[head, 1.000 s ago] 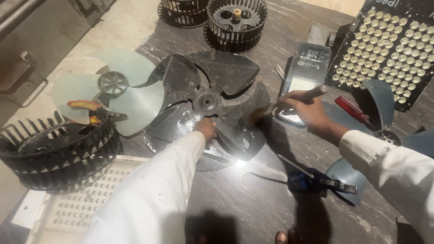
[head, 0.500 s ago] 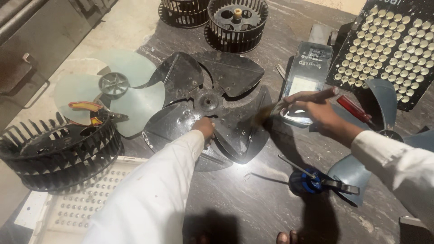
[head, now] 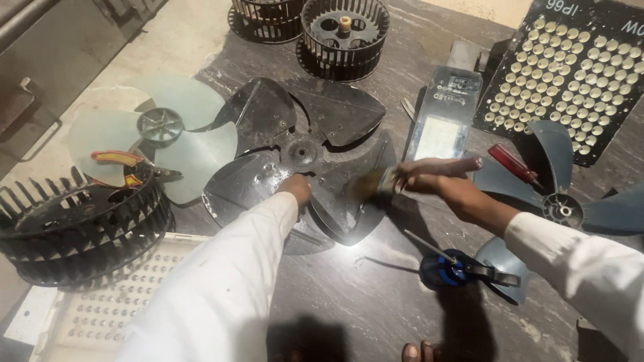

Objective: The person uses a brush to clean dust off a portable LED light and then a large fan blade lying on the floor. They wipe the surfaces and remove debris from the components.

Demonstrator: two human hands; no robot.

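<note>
your left hand presses the black fan blade flat; your right hand grips a paintbrush over it, on a dark stone floor.

Premises assessed as a repair workshop for fans and lighting. I work over a dark, scuffed stone desk strewn with dismantled parts. At centre lies a black metal fan blade; left of it, a pale translucent plastic fan blade. Black blower wheels stand at the lower left and along the top edge. A black LED panel occupies the upper right, a white perforated panel the lower left. Tools lie loose: a red-handled screwdriver at right, red-and-yellow pliers at left, a blue oil can at lower centre.
</note>
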